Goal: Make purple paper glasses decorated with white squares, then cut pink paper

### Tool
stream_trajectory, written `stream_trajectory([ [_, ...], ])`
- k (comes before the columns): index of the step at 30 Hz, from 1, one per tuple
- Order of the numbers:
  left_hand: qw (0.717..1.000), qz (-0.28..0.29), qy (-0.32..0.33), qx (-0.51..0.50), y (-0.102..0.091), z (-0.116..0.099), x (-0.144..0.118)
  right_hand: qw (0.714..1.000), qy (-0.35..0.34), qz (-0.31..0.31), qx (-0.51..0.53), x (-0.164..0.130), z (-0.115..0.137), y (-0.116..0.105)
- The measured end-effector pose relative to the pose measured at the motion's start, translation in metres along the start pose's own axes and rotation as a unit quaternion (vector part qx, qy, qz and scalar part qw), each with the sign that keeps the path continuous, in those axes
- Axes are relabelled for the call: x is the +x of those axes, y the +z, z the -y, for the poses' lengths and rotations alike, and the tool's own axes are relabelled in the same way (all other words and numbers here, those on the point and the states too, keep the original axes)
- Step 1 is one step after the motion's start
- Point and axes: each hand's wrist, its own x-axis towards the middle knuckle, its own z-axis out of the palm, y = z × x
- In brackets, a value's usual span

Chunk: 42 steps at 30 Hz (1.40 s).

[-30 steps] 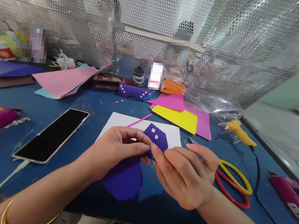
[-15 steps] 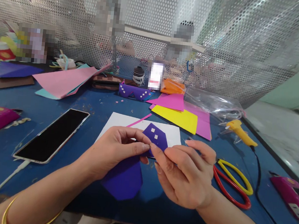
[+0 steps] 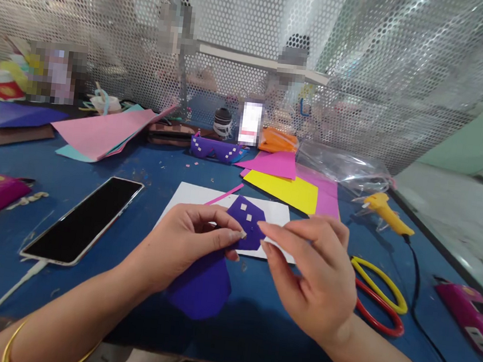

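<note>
My left hand (image 3: 202,228) is closed on a purple foam cut-out (image 3: 202,289), gripping it at its narrow middle between thumb and fingers. Two small white squares (image 3: 248,217) sit on the cut-out's far part, and another white piece (image 3: 243,235) shows at the left thumb tip. Just right of the cut-out is my right hand (image 3: 313,275); its thumb and forefinger tips are slightly apart, and I see nothing between them. Under both lies a white sheet (image 3: 183,198) with a pink strip (image 3: 227,194) on it.
Red and yellow scissors handles (image 3: 381,288) lie by my right wrist, with a yellow glue gun (image 3: 389,214) and its cord beyond. A phone (image 3: 86,219) is on the left. Purple decorated glasses (image 3: 214,149) and coloured sheets (image 3: 284,188) lie farther back before a perforated metal screen (image 3: 249,20).
My right hand has drawn back to the right, away from the left fingertips, and its thumb and forefinger have parted. The white piece at the left thumb is now uncovered.
</note>
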Motion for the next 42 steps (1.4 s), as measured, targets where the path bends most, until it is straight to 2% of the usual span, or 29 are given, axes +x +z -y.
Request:
stream_trajectory([
  [3,0.999,-0.012,0.026,0.034,0.0024,-0.0019,-0.0010,0.993,0.101,0.015,0.055,0.0010,-0.0002,0.0001],
  [6,0.997,-0.016,0.040,0.061,0.0049,-0.0036,-0.0013,0.983,0.149,0.050,0.097,0.0007,0.0001,0.0019],
  [16,0.989,-0.022,0.073,0.128,0.0094,-0.0053,-0.0029,0.983,0.148,0.065,0.092,-0.0011,0.0025,0.0058],
  [32,0.982,-0.025,0.116,0.150,0.0101,-0.0022,-0.0031,0.977,0.160,0.095,0.101,-0.0036,0.0035,0.0048],
  [37,0.982,-0.028,0.106,0.152,0.0097,-0.0019,-0.0024,0.977,0.153,0.099,0.112,-0.0046,0.0042,0.0061],
  [42,0.990,-0.029,0.061,0.120,0.0078,0.0007,-0.0014,0.979,0.148,0.094,0.109,-0.0005,0.0006,-0.0003],
])
